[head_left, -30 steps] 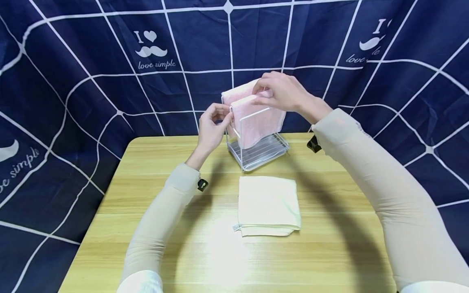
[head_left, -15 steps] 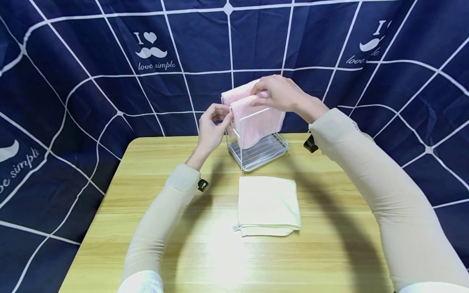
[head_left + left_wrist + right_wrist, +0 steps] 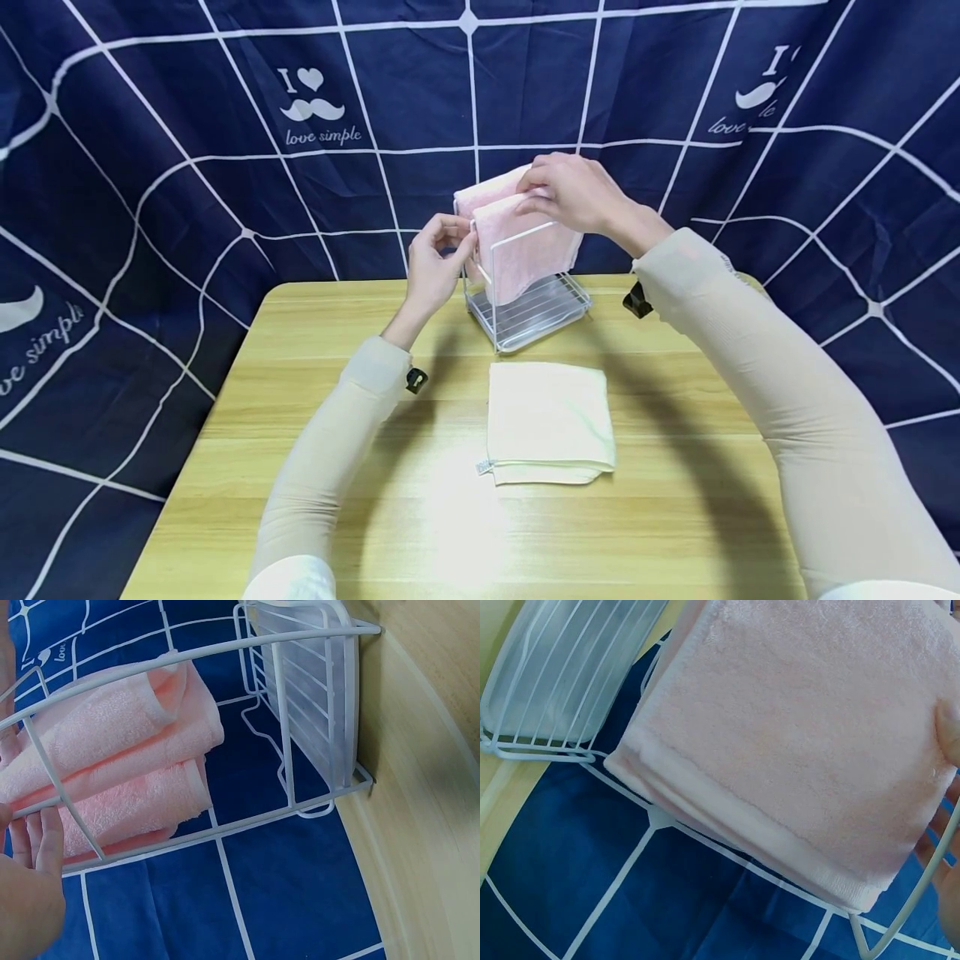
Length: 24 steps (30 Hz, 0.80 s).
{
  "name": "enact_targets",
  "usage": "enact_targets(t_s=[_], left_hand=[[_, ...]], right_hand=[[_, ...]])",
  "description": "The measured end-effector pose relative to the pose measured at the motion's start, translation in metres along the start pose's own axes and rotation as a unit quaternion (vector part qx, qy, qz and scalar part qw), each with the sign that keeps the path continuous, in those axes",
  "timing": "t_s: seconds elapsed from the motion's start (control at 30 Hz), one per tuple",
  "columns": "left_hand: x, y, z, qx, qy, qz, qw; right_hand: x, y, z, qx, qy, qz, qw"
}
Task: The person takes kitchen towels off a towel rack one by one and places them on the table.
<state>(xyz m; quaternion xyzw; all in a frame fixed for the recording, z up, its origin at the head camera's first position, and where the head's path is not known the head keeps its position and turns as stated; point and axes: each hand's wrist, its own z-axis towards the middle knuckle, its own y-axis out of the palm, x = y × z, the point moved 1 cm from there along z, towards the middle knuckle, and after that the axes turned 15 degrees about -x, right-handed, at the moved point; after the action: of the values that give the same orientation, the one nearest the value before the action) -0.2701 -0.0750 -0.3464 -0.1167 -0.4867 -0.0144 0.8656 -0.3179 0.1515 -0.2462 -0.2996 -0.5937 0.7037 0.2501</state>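
A folded pink towel (image 3: pixel 528 258) hangs over the upper bars of a white wire rack (image 3: pixel 543 315), its layers drooping on both sides. My left hand (image 3: pixel 437 262) grips a short bar at the rack's left end, right beside the towel's edge. In the left wrist view, the fingers (image 3: pixel 49 844) curl at that bar, close to the towel's rolled layers (image 3: pixel 112 735). From the right, my right hand (image 3: pixel 577 193) pinches the towel's top fold between thumb and fingers. The right wrist view shows the towel's broad face (image 3: pixel 795 735) with the thumb (image 3: pixel 949 731) against it.
A pale yellow folded towel (image 3: pixel 551 417) with a small tag lies on the wooden table (image 3: pixel 300 400) in front of the rack. The rack has a clear tray (image 3: pixel 555 682) beneath its lower wires. A navy curtain (image 3: pixel 405 92) with white lines hangs behind the table.
My right hand has dropped slightly along the towel's top. The left hand stays at the rack's left end, and the towel hangs almost the same.
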Motion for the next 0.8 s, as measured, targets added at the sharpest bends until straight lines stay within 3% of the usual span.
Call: enact_targets(t_s=[0.23, 0.53, 0.8], left_hand=[[0.0, 0.0, 0.0, 0.0, 0.007, 0.004, 1.0], [0.001, -0.001, 0.001, -0.002, 0.002, 0.003, 1.0], [0.003, 0.0, -0.001, -0.001, 0.003, 0.002, 1.0]], right_hand=[[-0.002, -0.002, -0.001, 0.022, -0.014, -0.019, 0.9995], [-0.003, -0.009, -0.003, 0.084, -0.03, -0.044, 0.995], [-0.007, -0.02, -0.009, 0.097, -0.024, -0.034, 0.9945]])
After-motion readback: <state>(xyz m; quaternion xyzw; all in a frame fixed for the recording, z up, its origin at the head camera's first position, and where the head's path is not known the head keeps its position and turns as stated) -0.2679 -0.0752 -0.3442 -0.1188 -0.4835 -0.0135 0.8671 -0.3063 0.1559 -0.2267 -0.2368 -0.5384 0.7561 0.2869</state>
